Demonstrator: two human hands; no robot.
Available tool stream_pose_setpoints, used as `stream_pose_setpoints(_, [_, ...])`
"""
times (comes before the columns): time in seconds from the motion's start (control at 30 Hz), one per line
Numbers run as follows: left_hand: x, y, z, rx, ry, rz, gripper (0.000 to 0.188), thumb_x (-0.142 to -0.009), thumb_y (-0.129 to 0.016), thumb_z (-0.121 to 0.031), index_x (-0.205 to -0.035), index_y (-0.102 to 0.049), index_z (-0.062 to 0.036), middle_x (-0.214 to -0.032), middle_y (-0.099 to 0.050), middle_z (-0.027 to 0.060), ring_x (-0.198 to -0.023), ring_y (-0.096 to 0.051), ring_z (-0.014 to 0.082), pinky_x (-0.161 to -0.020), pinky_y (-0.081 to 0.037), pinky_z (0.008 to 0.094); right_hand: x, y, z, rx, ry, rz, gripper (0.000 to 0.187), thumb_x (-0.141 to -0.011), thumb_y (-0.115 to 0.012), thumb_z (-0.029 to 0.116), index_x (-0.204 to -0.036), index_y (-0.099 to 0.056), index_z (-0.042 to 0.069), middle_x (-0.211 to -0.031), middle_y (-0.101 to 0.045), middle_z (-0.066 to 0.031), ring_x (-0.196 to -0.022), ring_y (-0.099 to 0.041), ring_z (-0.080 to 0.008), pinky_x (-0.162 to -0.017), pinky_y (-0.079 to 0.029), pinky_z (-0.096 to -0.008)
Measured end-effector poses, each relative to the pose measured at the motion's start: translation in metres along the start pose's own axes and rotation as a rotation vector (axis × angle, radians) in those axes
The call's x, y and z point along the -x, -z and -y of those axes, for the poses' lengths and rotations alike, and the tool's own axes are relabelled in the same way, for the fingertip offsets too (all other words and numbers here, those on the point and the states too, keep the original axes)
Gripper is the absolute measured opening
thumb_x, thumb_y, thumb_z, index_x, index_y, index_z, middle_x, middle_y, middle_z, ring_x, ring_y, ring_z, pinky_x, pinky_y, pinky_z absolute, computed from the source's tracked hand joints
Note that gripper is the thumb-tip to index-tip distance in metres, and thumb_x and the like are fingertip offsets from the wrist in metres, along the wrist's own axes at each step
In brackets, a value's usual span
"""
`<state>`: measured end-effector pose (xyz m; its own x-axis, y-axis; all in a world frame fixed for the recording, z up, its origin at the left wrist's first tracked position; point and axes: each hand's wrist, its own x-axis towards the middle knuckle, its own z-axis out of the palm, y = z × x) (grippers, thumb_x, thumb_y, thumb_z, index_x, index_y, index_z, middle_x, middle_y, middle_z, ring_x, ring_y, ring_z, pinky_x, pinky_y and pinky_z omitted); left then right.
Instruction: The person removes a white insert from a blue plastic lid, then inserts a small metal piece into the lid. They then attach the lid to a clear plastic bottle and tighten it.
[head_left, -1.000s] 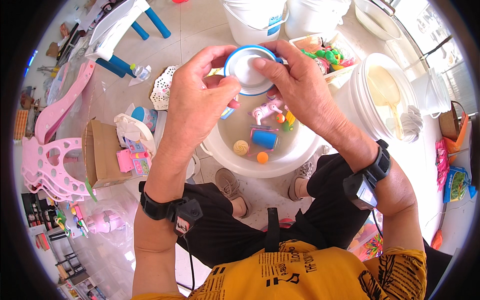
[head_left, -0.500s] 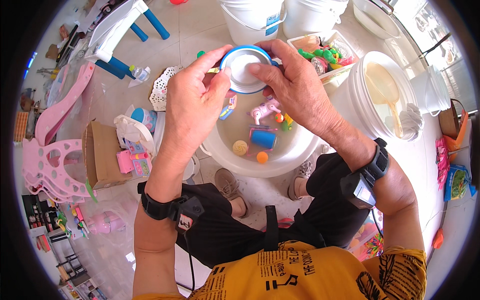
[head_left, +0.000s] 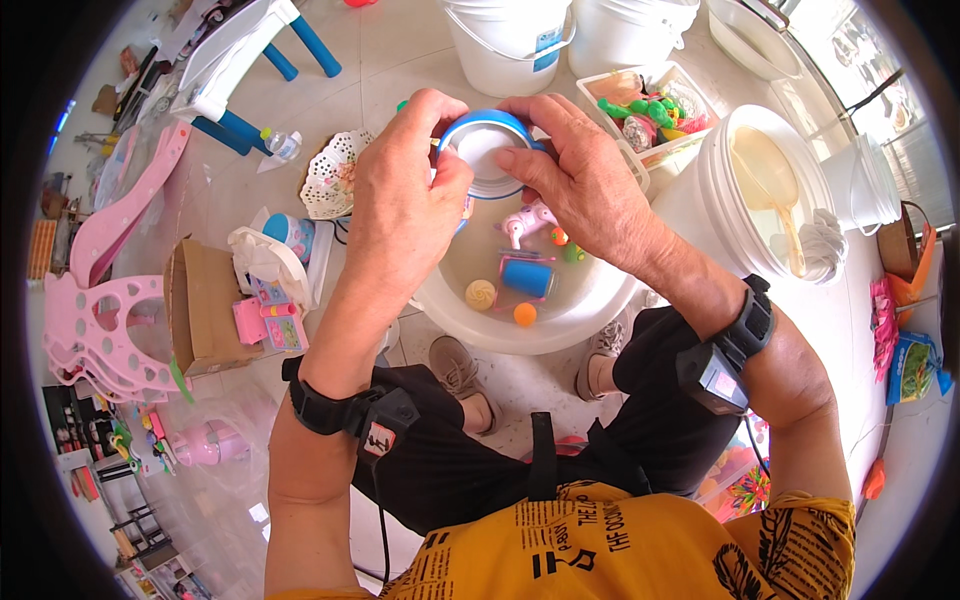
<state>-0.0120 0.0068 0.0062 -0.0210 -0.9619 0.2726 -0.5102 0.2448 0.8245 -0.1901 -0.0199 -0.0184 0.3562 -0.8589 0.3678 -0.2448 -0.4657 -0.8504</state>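
Observation:
Both my hands hold a small round blue-rimmed white bowl (head_left: 482, 146) above a white wash basin (head_left: 585, 318). My left hand (head_left: 408, 205) grips its left side, thumb over the rim. My right hand (head_left: 578, 175) grips the right side, fingers across the rim. In the basin's water lie a pink toy animal (head_left: 527, 222), a blue cup (head_left: 527, 277), a cream ball (head_left: 481, 294) and an orange ball (head_left: 524, 314).
A white bucket (head_left: 770, 200) with water and a brush stands at the right. A tray of toys (head_left: 650, 105) and white buckets (head_left: 510, 35) sit behind. A cardboard box (head_left: 205, 310), pink toys, a white lace basket (head_left: 330, 185) and a blue-legged stool (head_left: 245, 60) lie at the left.
My left hand has slid further over the bowl's left rim, and the bowl has turned slightly. The basin and its toys have not moved.

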Motion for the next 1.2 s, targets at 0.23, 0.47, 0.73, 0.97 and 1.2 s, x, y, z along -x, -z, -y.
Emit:
stream_pose_setpoints(0.23, [0.000,0.003,0.008,0.162,-0.073,0.043,0.030,-0.094,-0.060,-0.002,-0.124,-0.060,-0.0007,-0.101,-0.070,0.0148,-0.080,-0.070,0.0211,-0.064,-0.058,0.0333,-0.006,0.010,0.002,-0.134,-0.202,0.061,0.037,-0.093,-0.063,0.012,-0.127,-0.057,-0.002,-0.109,-0.064,-0.0189,-0.084,-0.071,-0.0268,-0.078,-0.057,-0.0370])
stream_pose_setpoints(0.47, [-0.005,0.010,0.008,0.052,0.013,0.063,0.036,-0.099,-0.058,-0.011,-0.133,-0.056,0.0017,-0.108,-0.068,0.0145,-0.073,-0.067,0.0141,-0.060,-0.055,0.0273,-0.005,0.006,0.003,-0.139,-0.219,0.038,0.038,-0.091,-0.059,0.009,-0.127,-0.056,-0.002,-0.098,-0.071,-0.0176,-0.084,-0.072,-0.0213,-0.078,-0.057,-0.0334])
stream_pose_setpoints(0.73, [0.000,0.001,0.001,0.299,0.110,0.062,0.039,-0.099,-0.056,-0.006,-0.137,-0.053,0.0011,-0.108,-0.062,0.0114,-0.065,-0.066,0.0129,-0.058,-0.056,0.0257,-0.007,0.001,-0.008,-0.144,-0.150,-0.106,0.033,-0.090,-0.059,0.009,-0.120,-0.059,-0.003,-0.091,-0.069,-0.0177,-0.079,-0.069,-0.0250,-0.076,-0.055,-0.0363])
stream_pose_setpoints(0.97, [0.003,-0.005,0.000,0.242,0.027,0.068,0.042,-0.098,-0.053,-0.001,-0.140,-0.051,0.0041,-0.119,-0.063,0.0105,-0.083,-0.063,0.0106,-0.065,-0.058,0.0258,-0.006,0.003,-0.008,-0.069,-0.131,-0.119,0.032,-0.087,-0.056,0.005,-0.119,-0.059,-0.002,-0.090,-0.067,-0.0201,-0.080,-0.066,-0.0299,-0.078,-0.054,-0.0385])
stream_pose_setpoints(1.2, [-0.001,-0.010,0.002,0.500,0.224,0.042,0.037,-0.098,-0.053,-0.002,-0.133,-0.049,0.0061,-0.118,-0.059,0.0150,-0.091,-0.070,0.0217,-0.070,-0.065,0.0332,-0.010,0.011,-0.010,-0.133,-0.140,-0.030,0.039,-0.091,-0.061,0.012,-0.126,-0.056,-0.003,-0.100,-0.071,-0.0194,-0.086,-0.070,-0.0252,-0.078,-0.055,-0.0361])
